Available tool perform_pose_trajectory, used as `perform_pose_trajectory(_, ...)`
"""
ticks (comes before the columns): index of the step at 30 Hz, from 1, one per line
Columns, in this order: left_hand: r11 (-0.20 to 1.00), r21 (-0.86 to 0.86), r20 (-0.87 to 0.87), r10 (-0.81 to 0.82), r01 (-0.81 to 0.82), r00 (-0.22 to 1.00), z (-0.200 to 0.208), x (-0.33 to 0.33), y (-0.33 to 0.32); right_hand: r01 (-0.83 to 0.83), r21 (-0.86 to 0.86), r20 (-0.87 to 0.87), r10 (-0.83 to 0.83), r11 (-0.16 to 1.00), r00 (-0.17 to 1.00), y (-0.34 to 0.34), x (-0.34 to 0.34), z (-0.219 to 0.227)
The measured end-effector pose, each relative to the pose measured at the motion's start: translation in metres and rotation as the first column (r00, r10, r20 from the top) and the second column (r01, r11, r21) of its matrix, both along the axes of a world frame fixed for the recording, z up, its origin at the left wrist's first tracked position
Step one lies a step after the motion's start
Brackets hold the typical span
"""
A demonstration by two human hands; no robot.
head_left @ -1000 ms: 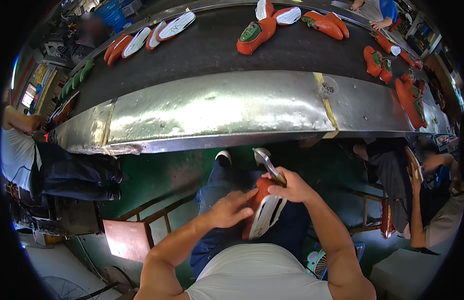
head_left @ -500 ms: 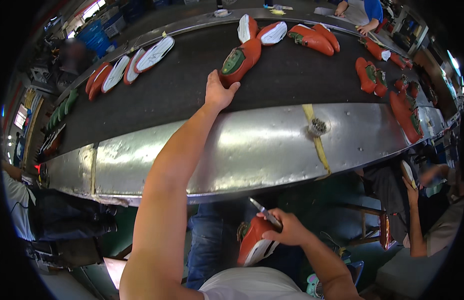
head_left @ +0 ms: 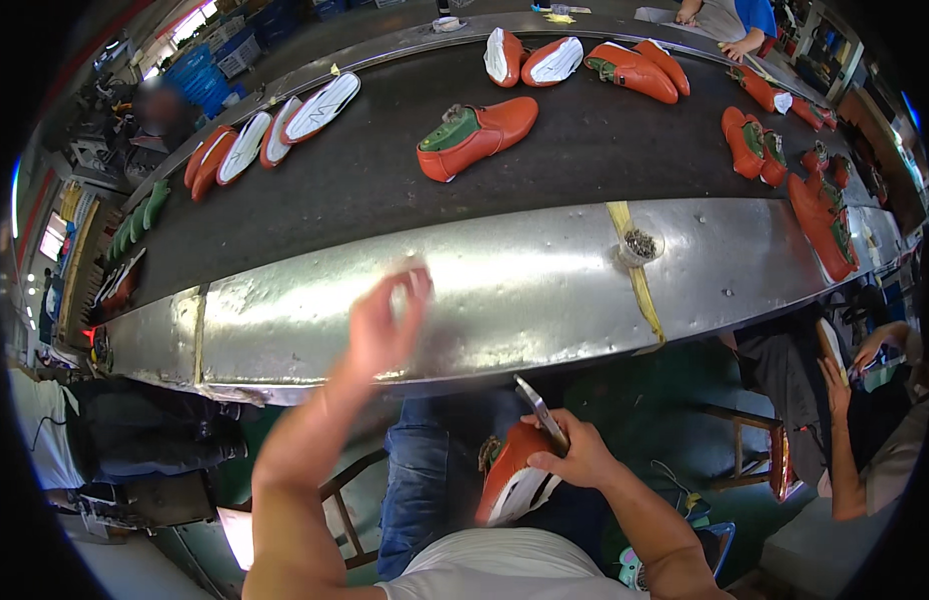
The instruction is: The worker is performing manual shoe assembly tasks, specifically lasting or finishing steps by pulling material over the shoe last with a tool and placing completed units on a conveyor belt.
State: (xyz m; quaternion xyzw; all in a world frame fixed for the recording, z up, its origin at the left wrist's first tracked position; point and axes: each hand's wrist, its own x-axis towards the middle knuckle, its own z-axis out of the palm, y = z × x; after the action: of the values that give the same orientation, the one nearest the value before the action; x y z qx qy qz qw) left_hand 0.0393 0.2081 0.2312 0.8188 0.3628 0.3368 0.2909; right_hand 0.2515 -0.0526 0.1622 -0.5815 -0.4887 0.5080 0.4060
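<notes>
My left hand [head_left: 388, 320] hovers over the metal ledge of the belt, blurred by motion. A gap shows between its thumb and curled fingers, with nothing held. Past it, a red-orange shoe [head_left: 490, 128] with a green form inside lies on the dark belt [head_left: 365, 170], apart from my hand. Low in front of me, my right hand [head_left: 577, 455] is closed round a slim silver metal tool [head_left: 541, 410], its tip pointing up and left; its exact kind is unclear. The same hand rests against another red shoe [head_left: 510, 475] at my lap, whose pale sole faces toward me.
More red shoes [head_left: 635, 75] lie along the belt, some with white soles [head_left: 323, 105] up. A small clear cup [head_left: 641, 246] of dark bits stands by a yellow tape strip on the metal ledge [head_left: 505, 290]. Co-workers sit at right [head_left: 845, 400] and beyond the belt [head_left: 740, 30].
My left hand has let go of the shoe on the belt and drawn back toward me over the ledge. That shoe now lies turned more sideways. My right hand keeps its grip.
</notes>
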Motion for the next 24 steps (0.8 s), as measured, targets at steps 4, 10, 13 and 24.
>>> perform_pose_trajectory(4, 0.931, -0.310, -0.141, -0.245, 0.192, 0.959, -0.068, -0.061, -0.218, 0.098, -0.001, -0.103, -0.098, 0.995, 0.990, -0.007, -0.023, -0.019)
perform_pose_trajectory(10, 0.957, -0.279, -0.058, 0.059, -0.073, 0.997, -0.159, -0.072, -0.290, 0.304, 0.035, -0.062, -0.301, 0.952, 0.951, -0.030, -0.068, -0.081)
perform_pose_trajectory(13, 0.743, -0.647, -0.073, 0.165, -0.172, 0.984, -0.150, -0.069, -0.280, 0.310, -0.160, -0.027, -0.318, 0.937, 0.948, -0.064, -0.085, -0.100)
perform_pose_trajectory(24, 0.732, -0.682, -0.113, -0.124, 0.014, 0.986, -0.165, -0.099, -0.271, 0.259, -0.165, 0.221, -0.220, 0.952, 0.950, -0.116, -0.097, -0.079)
